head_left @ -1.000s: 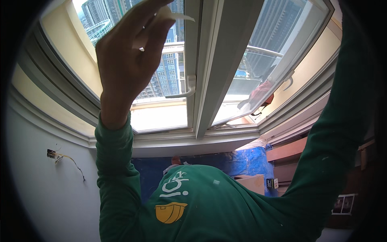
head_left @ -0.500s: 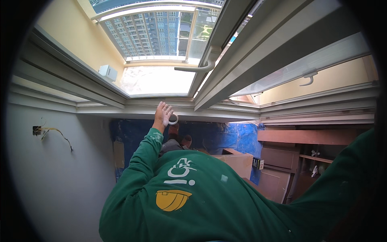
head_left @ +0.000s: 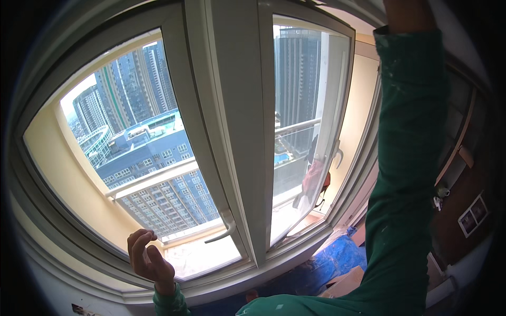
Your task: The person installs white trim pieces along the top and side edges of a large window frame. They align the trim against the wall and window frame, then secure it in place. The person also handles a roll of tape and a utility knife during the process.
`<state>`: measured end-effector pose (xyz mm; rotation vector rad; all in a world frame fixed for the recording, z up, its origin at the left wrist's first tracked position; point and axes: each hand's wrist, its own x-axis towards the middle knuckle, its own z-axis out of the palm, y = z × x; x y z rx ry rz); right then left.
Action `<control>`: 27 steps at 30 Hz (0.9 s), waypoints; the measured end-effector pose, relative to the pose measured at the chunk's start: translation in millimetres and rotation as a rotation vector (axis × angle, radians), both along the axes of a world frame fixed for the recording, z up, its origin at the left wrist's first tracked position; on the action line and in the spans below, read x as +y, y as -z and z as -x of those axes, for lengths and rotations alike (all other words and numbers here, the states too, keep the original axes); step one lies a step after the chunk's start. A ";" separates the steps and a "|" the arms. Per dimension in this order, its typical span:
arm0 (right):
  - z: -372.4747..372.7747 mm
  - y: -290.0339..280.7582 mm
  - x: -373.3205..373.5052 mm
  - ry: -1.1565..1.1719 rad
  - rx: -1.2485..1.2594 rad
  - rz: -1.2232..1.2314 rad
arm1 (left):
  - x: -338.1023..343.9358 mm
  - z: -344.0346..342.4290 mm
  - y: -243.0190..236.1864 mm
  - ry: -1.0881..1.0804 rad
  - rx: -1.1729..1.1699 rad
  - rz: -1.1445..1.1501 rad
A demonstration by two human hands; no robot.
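My left hand [head_left: 150, 258] is raised in front of the lower left pane, near the window handle [head_left: 224, 231] but apart from it. Its fingers are curled, and whatever they may hold is hidden. My right arm in a green sleeve reaches up past the open right sash [head_left: 340, 95]; my right hand [head_left: 408, 13] leaves the top edge, so only the wrist area shows and its fingers are out of sight. A wide pale mullion [head_left: 237, 131] stands between the two window panes.
Beyond the glass are a balcony railing [head_left: 147, 179] and tall buildings [head_left: 126, 79]. Below the sill lie a blue sheet [head_left: 340, 258] and a cardboard-coloured box [head_left: 345, 282]. Dark brown shelving [head_left: 458, 205] stands at the right. Wires hang from a wall box [head_left: 79, 308] at lower left.
My view has tipped up from the floor toward the window. My left hand was high, then low by the sill with a pale ring; now its fingers are curled and the ring is unseen.
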<state>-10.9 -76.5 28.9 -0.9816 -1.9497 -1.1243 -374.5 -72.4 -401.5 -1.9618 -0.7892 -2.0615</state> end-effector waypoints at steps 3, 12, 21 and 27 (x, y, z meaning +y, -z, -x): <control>-9.2 2.1 -34.6 0.110 0.044 -0.023 | 4.7 -59.2 -145.5 0.122 0.115 -0.160; -7.7 -4.1 -52.3 0.012 -0.031 0.195 | 34.3 -177.9 -370.4 0.215 0.193 0.094; -3.2 -7.5 -71.9 0.063 -0.047 0.251 | 38.0 -198.1 -388.7 0.293 0.064 0.189; -11.9 20.3 -71.9 0.280 -0.173 -0.329 | 36.0 -201.8 -394.6 0.307 0.134 0.200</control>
